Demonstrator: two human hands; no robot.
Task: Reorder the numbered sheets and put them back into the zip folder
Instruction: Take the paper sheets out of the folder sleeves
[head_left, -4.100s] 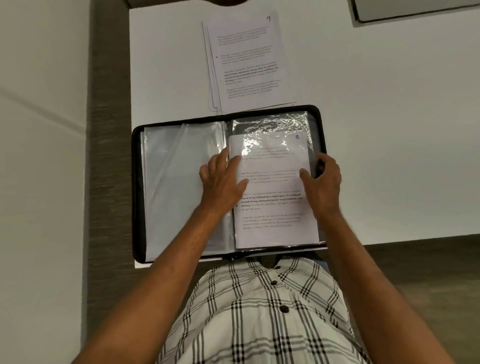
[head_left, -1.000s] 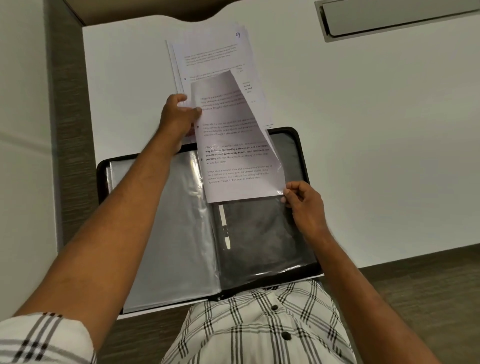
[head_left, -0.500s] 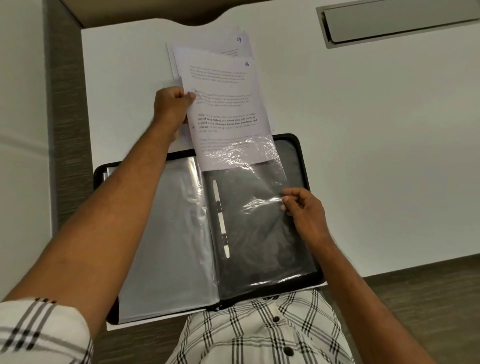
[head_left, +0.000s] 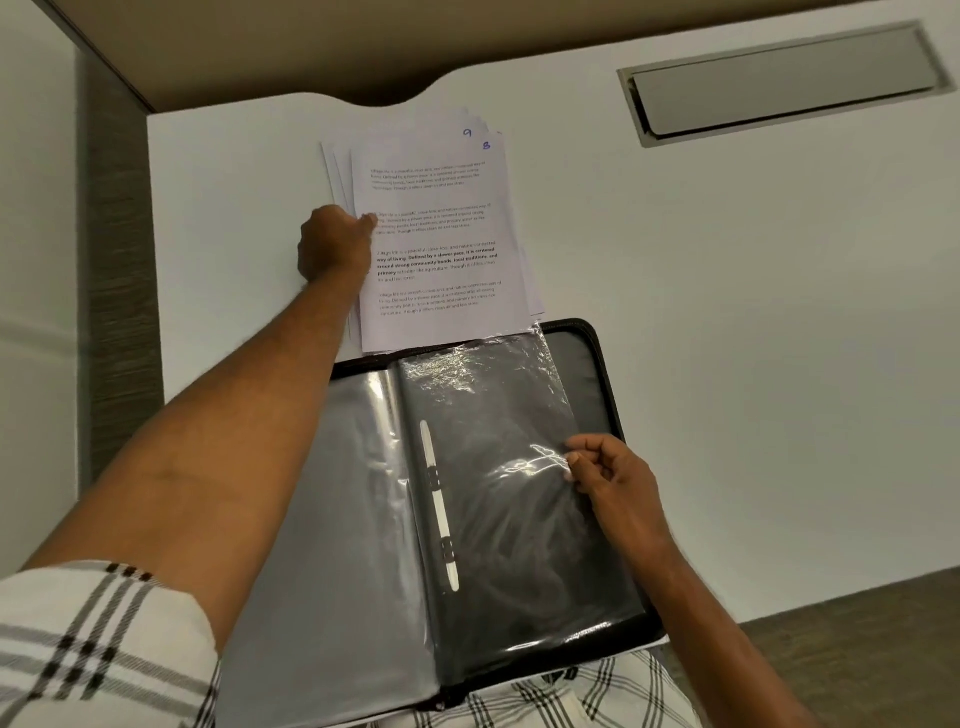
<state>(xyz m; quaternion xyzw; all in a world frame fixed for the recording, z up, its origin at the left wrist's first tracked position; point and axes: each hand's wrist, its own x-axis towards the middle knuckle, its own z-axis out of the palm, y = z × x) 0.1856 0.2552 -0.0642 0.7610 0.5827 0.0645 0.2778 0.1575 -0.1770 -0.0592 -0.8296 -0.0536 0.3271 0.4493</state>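
Seen from the head camera, looking down over a white desk (head_left: 727, 312)

Zip folder (head_left: 605, 374) lay open at the near edge of the desk, black border with zip round the outside, clear plastic sleeves spread to both sides of the spine; near edge overhung the desk slightly, above a checked shirt (head_left: 597, 696)

Left-hand sleeves (head_left: 358, 545) looked grey and glossy, partly hidden under the left forearm

Right-hand sleeve (head_left: 498, 415) lay dark and wrinkled with glare near its top, no paper visible inside it; a white binding strip (head_left: 439, 506) ran along its inner edge, beside the spine

Stack of sheets (head_left: 441, 249) rested on the desk just beyond the folder, loosely fanned, near edge touching or slightly overlapping the folder's far border; top sheet carried printed paragraphs and a handwritten 8 in blue at its upper right corner, a 9 showing on the sheet beneath

Left hand (head_left: 332, 249) reached far forward to the left edge of the stack, fingers curled, thumb tip lying on the top sheet; could not tell whether the fingers beneath pinched the paper or only touched it

Right hand (head_left: 608, 473) stayed low over the folder, well apart from the left, thumb and forefinger pinching the outer edge of the right-hand sleeve, other fingers curled in

Recessed grey cable tray (head_left: 784, 83) sat in the desk at far right, shut flush; wood-grain floor (head_left: 857, 649) showed at lower right
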